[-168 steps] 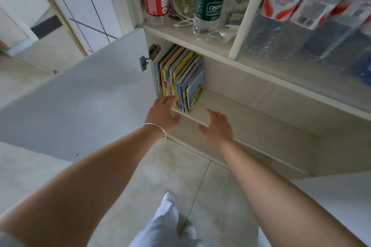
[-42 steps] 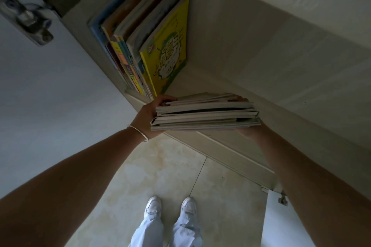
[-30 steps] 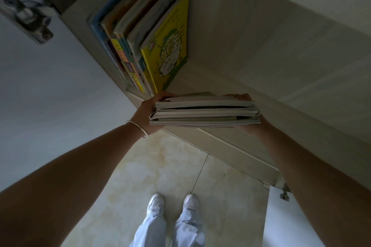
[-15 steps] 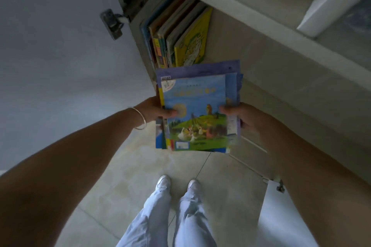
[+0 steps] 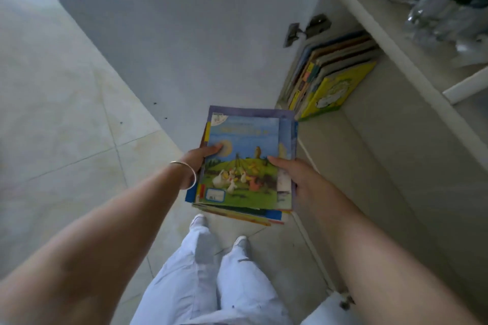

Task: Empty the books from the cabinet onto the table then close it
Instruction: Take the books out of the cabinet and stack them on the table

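Note:
A stack of picture books (image 5: 245, 161) with a blue and green cover on top is held flat in front of me, clear of the cabinet. My left hand (image 5: 196, 157) grips its left edge, thumb on the cover. My right hand (image 5: 298, 179) grips its right edge. Several more books (image 5: 330, 79) stand upright at the left end of the cabinet's lower shelf (image 5: 369, 155), a yellow one outermost. The cabinet's left door (image 5: 184, 42) stands wide open. No table is in view.
The upper shelf (image 5: 412, 42) holds plastic bottles (image 5: 449, 8) and white cords. A second door's corner (image 5: 332, 309) shows at the bottom right. My legs and white shoes (image 5: 198, 219) stand on the pale tiled floor (image 5: 58, 119).
The stack came out of the shelf, was turned cover-up and now sits lower and further from the cabinet. My view has swung left, so the open door fills the middle.

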